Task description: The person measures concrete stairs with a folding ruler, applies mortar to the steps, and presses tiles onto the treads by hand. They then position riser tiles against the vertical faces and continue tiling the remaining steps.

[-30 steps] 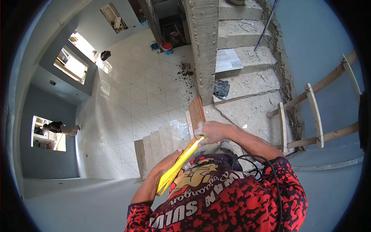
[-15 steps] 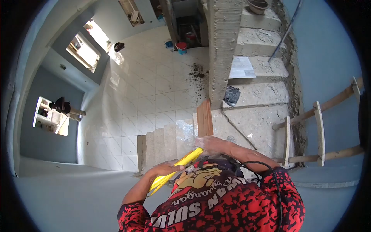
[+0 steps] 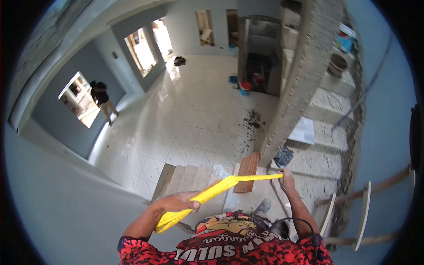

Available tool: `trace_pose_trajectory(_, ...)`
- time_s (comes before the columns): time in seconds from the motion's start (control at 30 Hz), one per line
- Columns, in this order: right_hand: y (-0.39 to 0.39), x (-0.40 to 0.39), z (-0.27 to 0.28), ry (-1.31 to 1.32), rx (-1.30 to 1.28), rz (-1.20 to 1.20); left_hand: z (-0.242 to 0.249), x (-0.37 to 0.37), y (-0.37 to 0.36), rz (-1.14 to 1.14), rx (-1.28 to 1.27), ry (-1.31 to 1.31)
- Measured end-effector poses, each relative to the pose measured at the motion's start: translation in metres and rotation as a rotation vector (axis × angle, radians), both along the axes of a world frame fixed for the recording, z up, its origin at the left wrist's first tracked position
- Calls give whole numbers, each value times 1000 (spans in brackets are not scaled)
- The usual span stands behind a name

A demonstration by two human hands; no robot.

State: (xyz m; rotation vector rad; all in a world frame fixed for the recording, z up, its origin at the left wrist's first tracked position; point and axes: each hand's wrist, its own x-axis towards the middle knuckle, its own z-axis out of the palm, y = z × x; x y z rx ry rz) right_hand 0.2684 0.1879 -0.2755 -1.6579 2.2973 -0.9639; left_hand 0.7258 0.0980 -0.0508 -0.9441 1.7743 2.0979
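Note:
My left hand [image 3: 179, 202] is closed around a folded bundle of a yellow strip [image 3: 214, 189], thumb on top. From the bundle, a flat length of the strip runs right to my right hand [image 3: 287, 181], which pinches its end. What exactly the strip is, I cannot tell. It passes in front of a reddish-brown board [image 3: 249, 170] at the stair landing. Just beyond my right hand lies a dark plastic bag [image 3: 283, 157] on a step.
Rough concrete stairs [image 3: 329, 126] climb on the right beside a concrete column [image 3: 304, 66]. A wooden ladder [image 3: 364, 212] leans at the lower right. More steps [image 3: 187, 179] descend left to a tiled floor [image 3: 194, 115]. A person [image 3: 103, 99] stands by a far-left window.
My right hand has moved right and drawn the strip's end away from the bundle in my left hand. The view has tilted up, showing more of the room.

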Motion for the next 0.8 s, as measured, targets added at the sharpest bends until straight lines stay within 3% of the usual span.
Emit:
trace_pose_trajectory(0.07,3,-5,6,18,-9,59,7,-6,1,63,-83,78)
trace_pose_trajectory(0.13,-4,-2,15,-1,0,134,-1,-19,1,104,-256,353)
trace_pose_trajectory(0.27,-30,48,57,-385,207,268,-13,-46,-15,205,-325,504)
trace_pose_trajectory(0.3,-37,63,69,-297,205,342,-9,-53,-20,247,-320,564)
trace_pose_trajectory(0.37,-47,93,102,-398,315,415,-3,-68,-31,290,-313,631)
trace_pose_trajectory(0.43,-56,113,128,-465,390,453,-2,-83,-40,595,-156,927)
trace_pose_trajectory(0.47,-60,119,134,-364,381,524,0,-88,-45,605,-149,930)
trace_pose_trajectory(0.53,-61,134,148,-261,388,606,2,-94,-53,869,22,1184)
trace_pose_trajectory(0.63,-55,153,170,-293,290,677,-7,-100,-62,1070,48,1318)
trace_pose_trajectory(0.8,-47,167,147,-430,103,789,-45,-90,-68,1241,68,1243)
